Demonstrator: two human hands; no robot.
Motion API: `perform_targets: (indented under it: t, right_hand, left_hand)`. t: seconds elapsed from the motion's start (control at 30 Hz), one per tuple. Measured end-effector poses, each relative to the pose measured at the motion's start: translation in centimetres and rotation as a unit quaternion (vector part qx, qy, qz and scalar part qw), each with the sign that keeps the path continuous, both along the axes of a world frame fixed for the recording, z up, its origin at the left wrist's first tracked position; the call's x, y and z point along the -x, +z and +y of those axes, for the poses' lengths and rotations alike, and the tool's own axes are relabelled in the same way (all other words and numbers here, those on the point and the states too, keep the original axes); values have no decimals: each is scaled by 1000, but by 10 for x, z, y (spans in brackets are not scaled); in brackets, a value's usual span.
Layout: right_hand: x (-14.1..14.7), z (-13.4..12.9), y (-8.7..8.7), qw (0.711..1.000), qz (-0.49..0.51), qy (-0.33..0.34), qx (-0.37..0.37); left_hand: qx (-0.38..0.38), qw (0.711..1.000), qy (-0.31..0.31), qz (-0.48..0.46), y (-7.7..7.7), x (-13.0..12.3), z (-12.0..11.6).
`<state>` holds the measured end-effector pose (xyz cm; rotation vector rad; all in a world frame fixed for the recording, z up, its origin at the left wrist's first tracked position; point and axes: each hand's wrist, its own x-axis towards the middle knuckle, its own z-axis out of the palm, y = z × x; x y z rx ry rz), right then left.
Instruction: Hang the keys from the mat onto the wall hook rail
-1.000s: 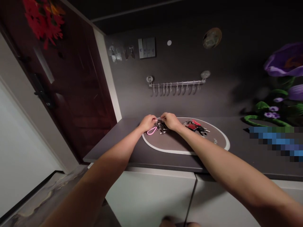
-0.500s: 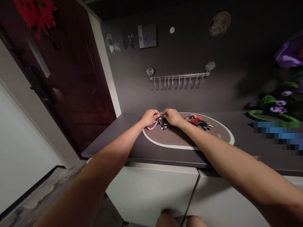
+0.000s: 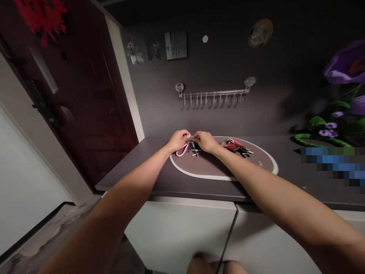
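Bunch of keys (image 3: pixel 195 150) held between two hands above an oval mat

The metal ring (image 3: pixel 191 139) of the bunch is held up between the fingertips of both hands, near the back left edge of the mat (image 3: pixel 205 167). Silver keys are hung below it, and a pink loop (image 3: pixel 182 150) is seen on its left, beside the left hand (image 3: pixel 180 140). The left thumb and fingers are drawn narrowly together on the ring. The right hand (image 3: pixel 205 141) is bent over the other side of the bunch, its fingertips likewise pinched; which small part is gripped by them cannot be told. Something dark is partly covered by the right hand.

On the right part of the mat, a second bunch of keys (image 3: pixel 235 147), with red and black pieces, is laid apart from the first. The mat, brown and edged in white, is set on a dark countertop (image 3: pixel 171 186), below which pale cabinet doors (image 3: pixel 182 232) are fitted.

On the wall behind, a clear rail (image 3: pixel 213 93) is mounted, lined with small hooks. Above it, a switch panel (image 3: pixel 176 45) is fixed. Purple flowers (image 3: pixel 345 68) are placed at the right; at the left, a dark red door (image 3: pixel 91 95) is seen, hung with a red decoration (image 3: pixel 44 17).
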<state>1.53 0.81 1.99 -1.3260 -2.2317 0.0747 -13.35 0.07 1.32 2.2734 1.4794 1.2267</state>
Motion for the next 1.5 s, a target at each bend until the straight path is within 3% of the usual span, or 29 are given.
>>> perform_targets:
  t: [0.17, 0.33, 0.6, 0.77, 1.07, 1.5]
  right_hand:
    - [0, -4, 3, 999, 45, 6, -1]
    - [3, -5, 4, 986, 159, 32, 21]
    - [7, -2, 4, 911, 381, 120, 108]
    - [7, -2, 5, 875, 433, 172, 129]
    - [7, -1, 4, 901, 401, 148, 71]
    - [12, -3, 11, 902, 408, 144, 16]
  left_hand:
    - [38, 992, -24, -114, -2, -1, 2]
    - [102, 951, -69, -285, 2, -4, 1]
    - [130, 892, -123, -415, 8, -5, -3]
    - [125, 877, -137, -442, 10, -5, -2]
    - [106, 889, -121, -428, 11, -5, -2]
    - [16, 913, -118, -390, 15, -6, -2]
